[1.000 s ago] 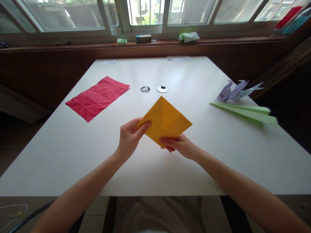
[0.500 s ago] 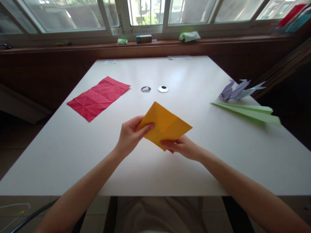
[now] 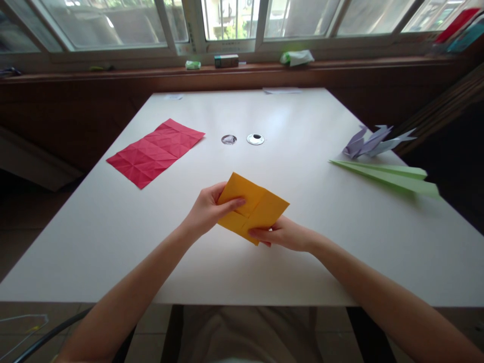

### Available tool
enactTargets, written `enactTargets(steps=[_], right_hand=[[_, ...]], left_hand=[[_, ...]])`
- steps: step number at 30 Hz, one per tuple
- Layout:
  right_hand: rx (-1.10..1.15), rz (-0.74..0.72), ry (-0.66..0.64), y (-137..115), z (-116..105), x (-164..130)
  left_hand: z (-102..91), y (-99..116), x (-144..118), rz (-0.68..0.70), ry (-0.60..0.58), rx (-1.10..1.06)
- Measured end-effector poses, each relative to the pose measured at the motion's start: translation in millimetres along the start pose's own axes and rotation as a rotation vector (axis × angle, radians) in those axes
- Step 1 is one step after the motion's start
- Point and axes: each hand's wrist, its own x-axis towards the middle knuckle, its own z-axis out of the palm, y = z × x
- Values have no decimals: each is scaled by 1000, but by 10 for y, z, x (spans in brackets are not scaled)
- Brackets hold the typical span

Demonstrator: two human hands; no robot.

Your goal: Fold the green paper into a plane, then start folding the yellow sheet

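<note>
One big white table (image 3: pixel 113 237) takes up most of the room, pushed toward a window ledge (image 3: pixel 340 64) at its far edge. On it I count four paper things, one of each colour. There's a red creased sheet (image 3: pixel 156 152) lying flat near the far left corner, a green paper plane (image 3: pixel 389 175) along the right edge, and a purple folded bird (image 3: pixel 372 141) just behind the plane, closer to the far right corner. The fourth is the yellow folded paper (image 3: pixel 257 204), sitting around the middle of the near half of the table, tilted and held a bit above the surface from what I can tell.

Two small round metal holes (image 3: pixel 255 139) sit side by side in the table's middle, can't see anything in them. A few small boxes and wrappers are on the ledge, too small to read.

Left hand (image 3: pixel 207 212) is pinched onto the yellow paper's left corner, thumb on top. Right hand (image 3: pixel 283 233) is clamped on its near corner, thumb on top, fingers under.
</note>
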Motion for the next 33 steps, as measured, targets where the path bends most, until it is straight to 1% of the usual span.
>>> enactTargets(steps=[1, 3, 7, 9, 11, 15, 17, 19, 23, 26, 29, 33], right_hand=[[-5, 5, -1, 1, 1, 1], [1, -10, -13, -7, -9, 2], [26, -50, -47, -41, -44, -4], [16, -55, -49, -54, -49, -15], [-6, -53, -53, -60, -41, -26], [-40, -51, -89, -54, 4, -39], [-47, -67, -110, -49, 23, -38], [-56, -80, -116, -48, 30, -36], [-73, -77, -113, -61, 14, -37], [-90, -82, -119, -76, -4, -41], [-101, -83, -124, -87, -16, -45], [-101, -92, -125, -77, -12, -35]], left_hand=[[-3, 1, 1, -16, 0, 3], [2, -2, -2, -20, 40, -2], [27, -22, -16, 54, 182, -19], [33, -26, -24, 95, 217, -25], [27, -15, -30, 119, 200, -38], [6, 35, -38, 114, 70, -47], [7, 48, -37, 108, 42, -23], [18, 44, -34, 125, 84, 12], [44, 16, -35, 198, 254, 75], [52, 5, -47, 233, 332, 102], [44, -6, -55, 239, 368, 58], [13, -31, -34, 167, 348, -76]])
